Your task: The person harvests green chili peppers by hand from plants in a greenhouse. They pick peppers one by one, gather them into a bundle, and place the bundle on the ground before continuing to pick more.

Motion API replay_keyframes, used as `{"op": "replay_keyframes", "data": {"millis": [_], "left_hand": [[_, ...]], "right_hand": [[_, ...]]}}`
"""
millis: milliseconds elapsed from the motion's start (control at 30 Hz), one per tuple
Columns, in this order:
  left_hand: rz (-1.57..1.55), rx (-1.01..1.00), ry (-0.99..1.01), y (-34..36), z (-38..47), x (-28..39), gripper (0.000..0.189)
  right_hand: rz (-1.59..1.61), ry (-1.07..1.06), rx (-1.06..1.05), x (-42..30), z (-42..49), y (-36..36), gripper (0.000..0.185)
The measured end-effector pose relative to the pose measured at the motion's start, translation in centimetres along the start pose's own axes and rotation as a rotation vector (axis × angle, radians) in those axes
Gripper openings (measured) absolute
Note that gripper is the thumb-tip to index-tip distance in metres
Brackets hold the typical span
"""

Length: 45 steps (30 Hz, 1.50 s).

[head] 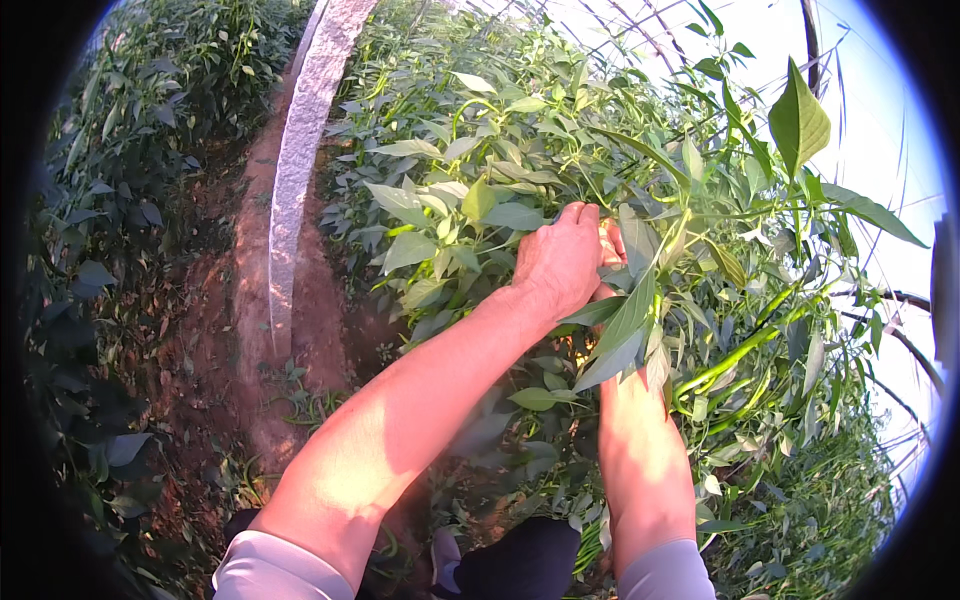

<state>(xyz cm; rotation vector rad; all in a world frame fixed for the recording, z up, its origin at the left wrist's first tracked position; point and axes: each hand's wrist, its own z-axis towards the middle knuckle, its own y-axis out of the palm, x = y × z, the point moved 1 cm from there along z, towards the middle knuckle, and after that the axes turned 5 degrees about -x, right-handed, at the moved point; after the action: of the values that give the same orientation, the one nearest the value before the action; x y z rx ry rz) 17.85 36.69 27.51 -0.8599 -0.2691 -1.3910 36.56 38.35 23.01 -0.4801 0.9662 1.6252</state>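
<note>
Both bare hands reach into a leafy chili pepper plant [525, 172]. My left hand [559, 251] shows its back, its fingers bent and their tips hidden among the leaves. Just to its right, my right hand [613, 244] is mostly covered by leaves; only some fingers show, close to the left fingertips. What either hand touches or holds cannot be made out. Long green chili peppers [739, 352] hang from the branches to the right of my right forearm. A cluster of broad leaves [626, 330] hangs over my right wrist.
A rough stone-like post [300, 180] stands on the bare soil path [251, 300] at the left. Beyond it grows another row of plants [97, 187]. Green peppers [311, 405] lie on the ground near the path. Thin dark poles [907, 300] and sheeting are at the right. A shoe [445, 559] shows below.
</note>
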Motion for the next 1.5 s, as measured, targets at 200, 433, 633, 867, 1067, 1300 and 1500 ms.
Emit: {"op": "replay_keyframes", "data": {"millis": [200,433,633,867,1067,1300,1500], "left_hand": [[0.006,-0.087,0.035,3.3,3.4,-2.2,0.02],[0.13,-0.251,0.129,5.9,5.9,-5.0,0.022],[-0.047,-0.297,-0.082,5.5,6.3,-3.8,0.027],[0.021,-0.344,-0.239,4.6,7.8,-3.0,0.031],[0.089,-0.314,-0.248,2.8,6.7,-0.7,0.032],[0.23,-0.236,-0.121,0.3,5.5,1.1,0.029],[-0.07,-0.162,-0.153,-1.5,0.3,-1.0,0.045]], "right_hand": [[-0.395,0.047,-0.062,-1.4,1.6,-3.3,0.036],[-0.439,-0.339,0.008,-0.2,1.9,1.1,0.024],[-0.723,-0.527,0.146,0.4,1.9,2.8,0.015],[0.288,-0.095,0.027,-0.1,4.2,0.6,0.023],[0.061,0.008,0.175,0.0,4.6,-0.4,0.027],[-0.495,0.423,0.138,-1.4,1.9,0.9,0.021],[-0.047,0.358,0.028,-0.5,-6.3,4.2,0.029]]}}
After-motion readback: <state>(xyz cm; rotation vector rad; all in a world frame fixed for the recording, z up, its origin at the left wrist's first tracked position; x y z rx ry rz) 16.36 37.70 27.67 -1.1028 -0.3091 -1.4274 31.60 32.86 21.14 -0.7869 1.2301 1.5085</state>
